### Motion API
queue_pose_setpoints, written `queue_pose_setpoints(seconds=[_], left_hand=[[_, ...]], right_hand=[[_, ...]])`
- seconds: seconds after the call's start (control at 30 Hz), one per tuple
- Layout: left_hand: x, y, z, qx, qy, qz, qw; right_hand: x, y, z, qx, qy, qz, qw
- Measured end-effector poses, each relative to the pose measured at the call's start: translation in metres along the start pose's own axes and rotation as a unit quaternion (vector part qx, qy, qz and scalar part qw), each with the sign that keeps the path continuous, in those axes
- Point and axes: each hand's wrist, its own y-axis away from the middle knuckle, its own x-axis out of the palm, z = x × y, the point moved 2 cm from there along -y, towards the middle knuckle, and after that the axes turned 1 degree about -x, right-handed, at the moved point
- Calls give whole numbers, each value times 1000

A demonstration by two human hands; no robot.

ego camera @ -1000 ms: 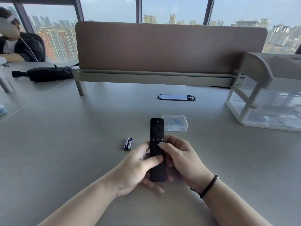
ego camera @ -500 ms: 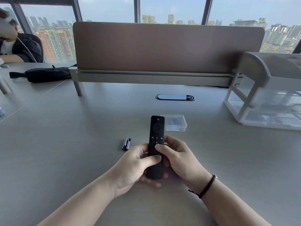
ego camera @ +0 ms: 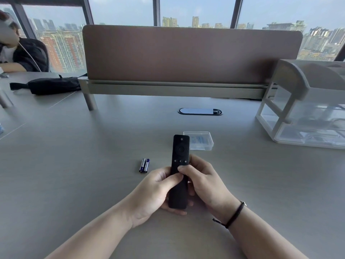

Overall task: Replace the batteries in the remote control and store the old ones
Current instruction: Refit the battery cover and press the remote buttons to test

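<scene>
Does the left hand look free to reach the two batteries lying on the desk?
Probably not yet: the left hand grips the remote control together with the right hand. The batteries lie close by, with bare desk between.

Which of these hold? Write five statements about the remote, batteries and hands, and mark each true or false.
1. Both hands hold the remote. True: left hand and right hand grip it.
2. The remote shows its buttons. True.
3. Two batteries lie in the clear box. False: they lie on the table, left of the remote.
4. The clear box is beyond the remote. True.
5. The bracelet is on the left wrist. False: right wrist.
</scene>
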Motion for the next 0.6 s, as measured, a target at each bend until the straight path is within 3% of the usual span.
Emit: queue_pose_setpoints(seconds=[0.6], left_hand=[[0,-1,-1,6,-3,-24,1000]], right_hand=[[0,1,3,8,-20,17,1000]])
